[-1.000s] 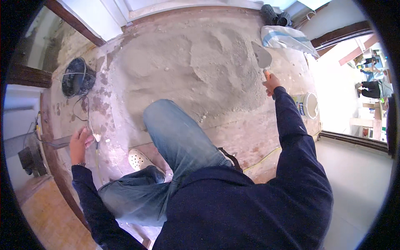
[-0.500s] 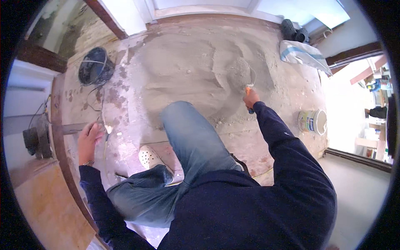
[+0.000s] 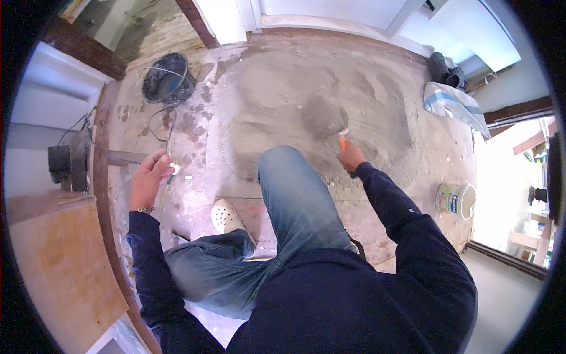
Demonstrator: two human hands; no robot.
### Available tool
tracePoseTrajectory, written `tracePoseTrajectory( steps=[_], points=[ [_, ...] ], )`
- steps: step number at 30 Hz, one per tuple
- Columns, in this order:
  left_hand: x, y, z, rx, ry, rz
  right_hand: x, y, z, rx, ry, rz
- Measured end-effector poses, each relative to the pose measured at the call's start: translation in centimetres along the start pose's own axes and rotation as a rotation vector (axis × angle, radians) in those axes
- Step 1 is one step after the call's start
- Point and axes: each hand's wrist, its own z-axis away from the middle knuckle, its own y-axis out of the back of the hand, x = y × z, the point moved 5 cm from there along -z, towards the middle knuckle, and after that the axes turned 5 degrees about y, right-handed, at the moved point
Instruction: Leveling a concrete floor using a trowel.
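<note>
My right hand (image 3: pixel 352 156) is closed around the orange-handled trowel (image 3: pixel 342 143). Its blade points away from me over a spread layer of grey, sand-like powder (image 3: pixel 265 88), and a rounded mound of powder (image 3: pixel 323 117) covers most of it. Whether the mound lies on the blade or just under it is hard to tell. On the left, my left hand (image 3: pixel 150 177) hovers above the floor with loosely bent fingers and nothing visible in them. A small white piece (image 3: pixel 175 168) shows beside its fingertips, apparently on the floor.
A black bucket (image 3: pixel 169 79) with liquid stands far left, a cable (image 3: pixel 158 131) near it. At right is a white tub (image 3: pixel 455 201). A striped white sack (image 3: pixel 453 106) and dark boots (image 3: pixel 446 69) lie far right. White doors (image 3: pixel 330 13) line the back.
The trowel has swept left across the powder, carrying or pushing the mound along. My view has shifted, so the surroundings sit further right. My left hand stays raised near the small white piece.
</note>
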Motion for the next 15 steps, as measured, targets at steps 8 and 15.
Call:
tracePoseTrajectory(
  steps=[8, 15],
  points=[
    [-1.2, 1.3, 2.1, 0.027, 0.015, 0.02, -11.4, -4.5, 0.4, -0.018, 0.117, -0.057],
    [-3.6, 3.2, 4.4, 0.087, 0.062, 0.083, -15.1, -2.7, -5.0, 0.158, 0.235, -0.092]
  ],
)
